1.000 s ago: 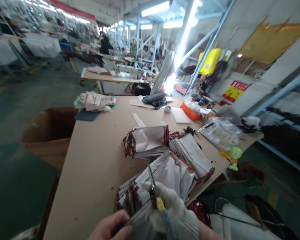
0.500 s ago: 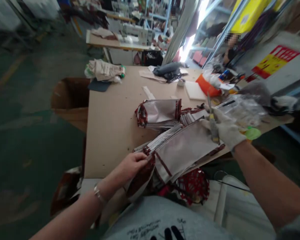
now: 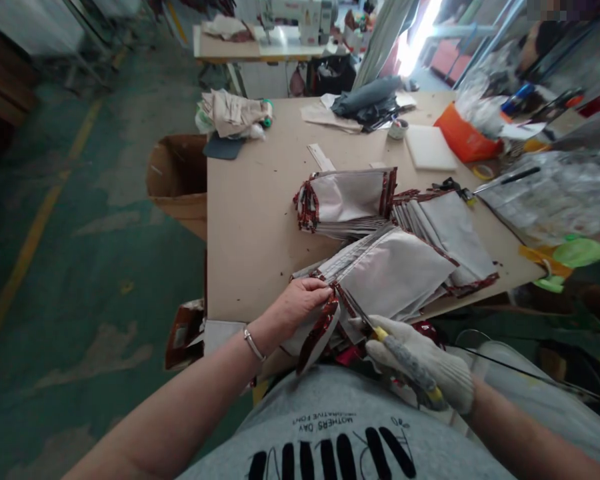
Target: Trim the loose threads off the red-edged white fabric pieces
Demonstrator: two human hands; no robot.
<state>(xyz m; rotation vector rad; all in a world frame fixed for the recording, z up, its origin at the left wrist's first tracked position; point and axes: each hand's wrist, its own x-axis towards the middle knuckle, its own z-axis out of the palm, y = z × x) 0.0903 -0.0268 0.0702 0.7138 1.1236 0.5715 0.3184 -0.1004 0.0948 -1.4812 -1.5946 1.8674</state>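
My bare left hand [image 3: 305,303] pinches the red-edged corner of a pale fabric piece at the table's front edge. A white glove covers my right hand [image 3: 415,360], which is closed round a yellow and grey handled tool [image 3: 407,363]. The tool's thin metal tip points up and left, close to the red trim near my left fingers. Under and beyond the hands lies a stack of silvery-white pieces [image 3: 395,270] with dark red edges. A folded bundle [image 3: 353,197] sits behind it, and another fanned stack [image 3: 455,233] lies to the right.
The beige table [image 3: 250,227] holds a white block [image 3: 430,148], an orange bag [image 3: 467,133], clear plastic [image 3: 560,193] and crumpled cloth [image 3: 235,113]. A cardboard box [image 3: 177,177] stands left of it. Behind is a sewing machine [image 3: 315,20].
My right hand has moved from above the stack's right end down and left, bringing the tool beside my left hand. The view has shifted, and my left hand still pinches the corner.
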